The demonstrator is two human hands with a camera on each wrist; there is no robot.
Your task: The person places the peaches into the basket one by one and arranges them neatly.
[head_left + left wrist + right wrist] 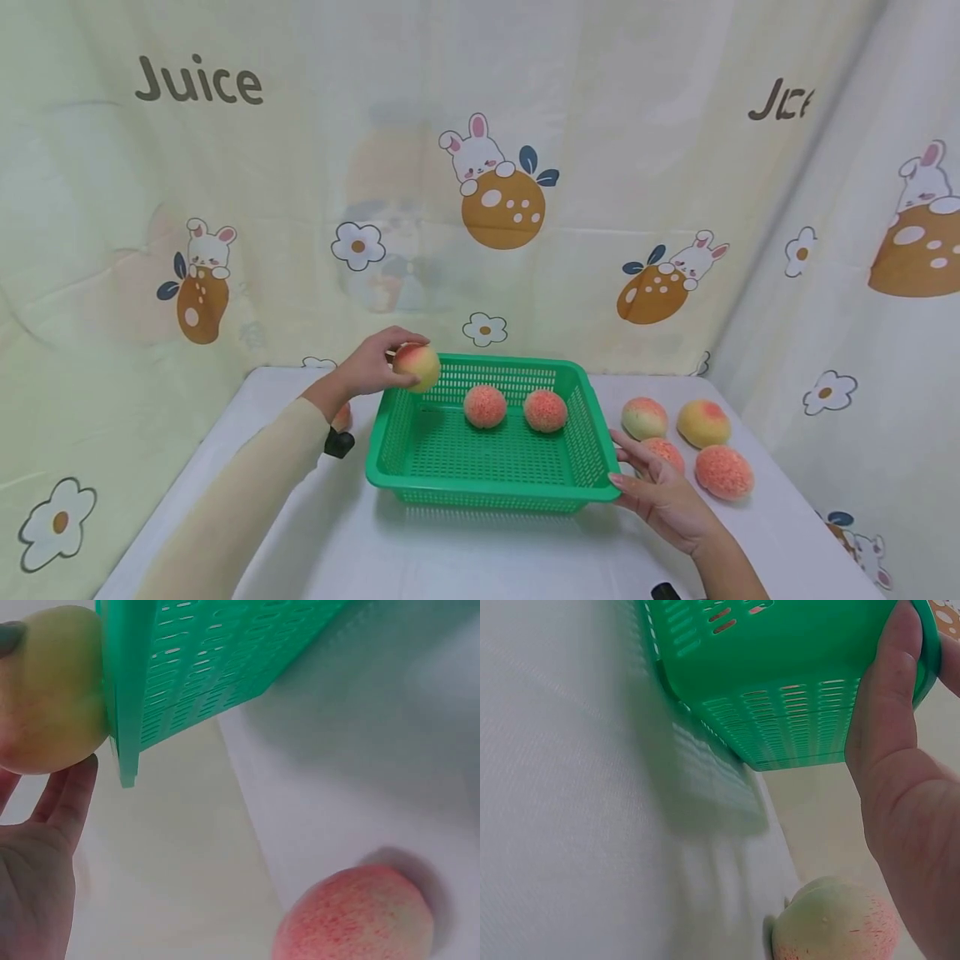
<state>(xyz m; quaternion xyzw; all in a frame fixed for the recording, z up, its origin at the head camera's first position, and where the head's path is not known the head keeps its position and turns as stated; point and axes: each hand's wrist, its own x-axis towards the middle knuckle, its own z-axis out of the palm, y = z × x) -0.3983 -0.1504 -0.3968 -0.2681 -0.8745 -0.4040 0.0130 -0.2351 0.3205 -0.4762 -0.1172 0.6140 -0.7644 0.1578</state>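
My left hand holds a yellow peach with a red blush between thumb and fingers, over the back left corner of a green plastic basket. In the left wrist view that peach overlaps the basket's rim. Inside the basket lie two pink, rough-skinned peaches, one in the middle and one to its right. My right hand grips the basket's right rim near the front corner, its thumb and fingers at the edge in the right wrist view.
Right of the basket several peaches lie on the white table, among them a yellow one and a pink one. Another peach sits left of the basket, partly behind my left wrist. A printed curtain hangs behind the table.
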